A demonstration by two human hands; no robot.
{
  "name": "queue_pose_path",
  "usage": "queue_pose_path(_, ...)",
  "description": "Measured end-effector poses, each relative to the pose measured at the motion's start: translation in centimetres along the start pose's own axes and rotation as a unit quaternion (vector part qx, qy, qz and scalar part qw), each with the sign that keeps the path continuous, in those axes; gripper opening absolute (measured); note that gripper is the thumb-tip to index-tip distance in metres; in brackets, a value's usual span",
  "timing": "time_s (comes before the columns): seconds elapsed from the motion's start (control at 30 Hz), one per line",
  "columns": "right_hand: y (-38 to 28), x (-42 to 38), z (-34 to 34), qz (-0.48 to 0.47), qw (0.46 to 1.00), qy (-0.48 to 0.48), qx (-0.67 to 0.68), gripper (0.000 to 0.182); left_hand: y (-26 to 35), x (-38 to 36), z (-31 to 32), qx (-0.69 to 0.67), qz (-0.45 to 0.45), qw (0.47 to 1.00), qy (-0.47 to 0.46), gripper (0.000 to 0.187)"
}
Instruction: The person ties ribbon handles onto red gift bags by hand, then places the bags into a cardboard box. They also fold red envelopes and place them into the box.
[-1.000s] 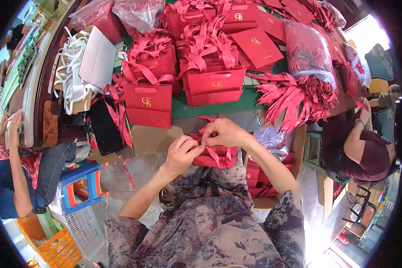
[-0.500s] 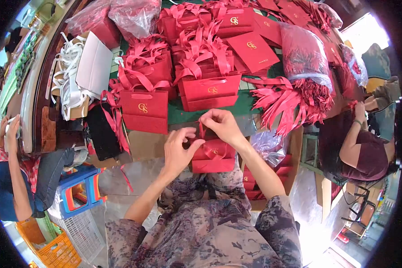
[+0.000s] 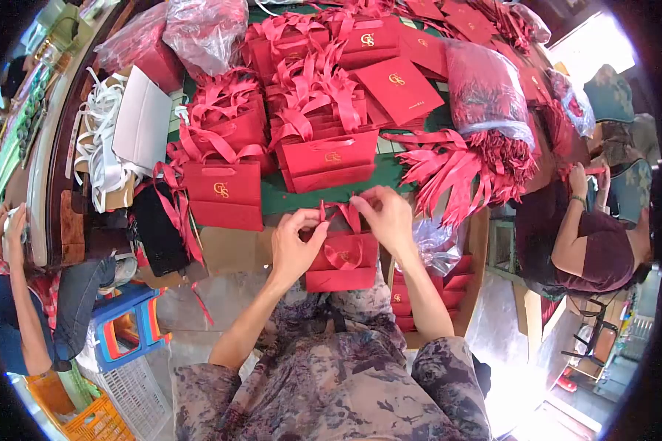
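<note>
Ribbon (image 3: 352, 218) hangs from the right hand (image 3: 388, 224), whose thumb and fingertip I read as pinching it, raised above the small red bag (image 3: 340, 279). At the left hand (image 3: 299, 246), thumb and forefinger curve toward each other with a ribbon end poking up at their tips; from where I sit, I cannot tell whether they press on it. The bag is directly in front of the person, low between the forearms, and neither hand grips its body; I judge this leaves both sets of fingers for the ribbon, held high where the eyes can follow it. I can't make out whether the bag rests on the lap. Ahead, on the green table (image 3: 294, 202), other bags (image 3: 331, 158) stand upright in rows, handles up, probably so the bows don't get crushed. Loose ribbons (image 3: 449, 176) spill toward the person on the right, seemingly for easy reach, and more bags sit in the cardboard box (image 3: 480, 257) beside the right forearm
</note>
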State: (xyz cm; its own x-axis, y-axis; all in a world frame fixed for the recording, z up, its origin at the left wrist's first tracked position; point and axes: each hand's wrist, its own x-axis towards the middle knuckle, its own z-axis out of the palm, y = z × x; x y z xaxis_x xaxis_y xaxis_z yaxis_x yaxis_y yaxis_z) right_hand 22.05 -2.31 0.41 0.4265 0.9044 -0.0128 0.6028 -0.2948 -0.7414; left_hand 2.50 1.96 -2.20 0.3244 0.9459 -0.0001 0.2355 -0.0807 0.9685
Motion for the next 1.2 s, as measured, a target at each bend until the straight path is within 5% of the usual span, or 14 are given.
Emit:
queue_pose_path(0.1, 0.4, 0.1, 1.7, -0.048, 0.997, 0.052, -0.038, 0.022, 1.6, 0.3, -0.2, 0.061, -0.008, 0.998, -0.015, 0.016)
queue_pose_path(0.23, 0.0, -0.5, 1.4, -0.027, 0.995, 0.031, 0.087, 0.010, 1.3, 0.9, 0.2, 0.086, 0.032, 0.995, -0.023, 0.015)
queue_pose_path(0.3, -0.1, -1.1, 1.2, 0.050, 0.938, -0.060, 0.337, 0.009, 1.4, 1.0, 0.7, 0.109, 0.040, 0.993, -0.036, 0.016)
queue_pose_path(0.63, 0.2, -1.8, 1.7, 0.044, 0.930, -0.100, 0.351, 0.017, 2.6, 0.8, 1.4, 0.106, 0.033, 0.993, -0.050, 0.010)
queue_pose_path(0.7, -0.1, -1.7, 1.2, 0.035, 0.935, -0.107, 0.338, 0.017, 2.2, 1.0, 1.0, 0.142, 0.127, 0.981, -0.039, 0.024)
queue_pose_path(0.83, -0.4, -0.9, -0.4, 0.082, 0.919, -0.027, 0.386, 0.017, 2.4, -0.7, -0.7, 0.204, 0.173, 0.962, 0.042, 0.051)
queue_pose_path(0.9, 0.2, -0.6, -0.8, 0.079, 0.907, -0.046, 0.411, 0.018, 1.2, -1.8, -0.9, 0.063, 0.023, 0.993, -0.102, 0.071)
queue_pose_path(0.93, 0.1, -0.5, -0.8, 0.078, 0.907, -0.044, 0.411, 0.018, 2.5, -2.0, -1.4, 0.085, -0.038, 0.982, -0.164, 0.067)
queue_pose_path(1.03, -0.3, 0.6, -1.2, 0.076, 0.933, 0.032, 0.350, 0.020, 1.4, -2.5, -0.7, 0.052, 0.016, 0.982, -0.181, 0.069)
queue_pose_path(1.1, -0.5, 2.5, -1.8, -0.014, 0.939, 0.078, 0.334, 0.020, 1.8, -3.0, -1.0, 0.077, 0.008, 0.975, -0.208, 0.066)
queue_pose_path(1.2, -1.5, 2.7, -2.6, -0.004, 0.948, 0.060, 0.312, 0.020, 2.0, -2.8, -1.4, 0.008, 0.015, 0.977, -0.212, 0.061)
